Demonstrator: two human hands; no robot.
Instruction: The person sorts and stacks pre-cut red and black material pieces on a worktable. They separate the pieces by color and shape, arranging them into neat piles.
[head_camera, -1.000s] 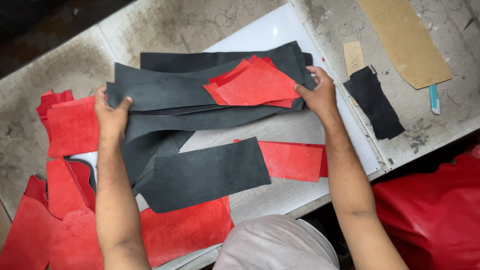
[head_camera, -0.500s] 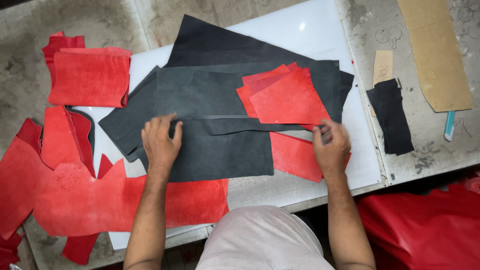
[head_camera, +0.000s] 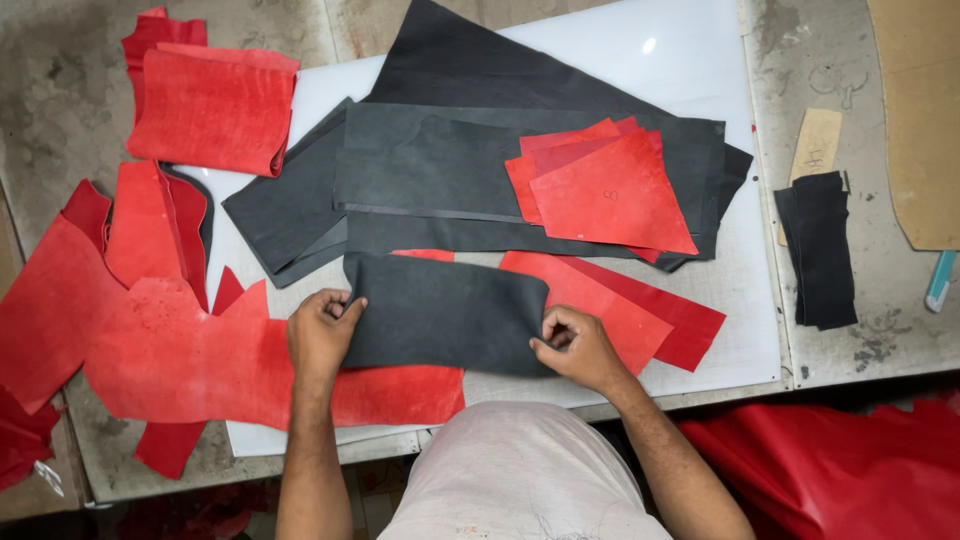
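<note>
A dark grey leather piece (head_camera: 445, 312) lies flat near the table's front edge. My left hand (head_camera: 322, 333) pinches its left end and my right hand (head_camera: 578, 347) pinches its right end. Behind it lies a stack of larger dark grey leather sheets (head_camera: 430, 175) on a white cutting board (head_camera: 620, 60). A small pile of red cut pieces (head_camera: 605, 195) rests on that stack. More red strips (head_camera: 640, 310) lie under the right end of the held piece.
Large red leather hides (head_camera: 150, 350) spread over the left side, with a folded red piece (head_camera: 212, 105) at the back left. At the right lie a small black leather stack (head_camera: 822, 248), tan card patterns (head_camera: 920, 120) and a light blue tool (head_camera: 940, 280). Red material (head_camera: 850, 470) hangs below the table.
Both hands came toward the table's front edge. They let go of the big grey stack and took hold of the smaller grey piece at its two ends.
</note>
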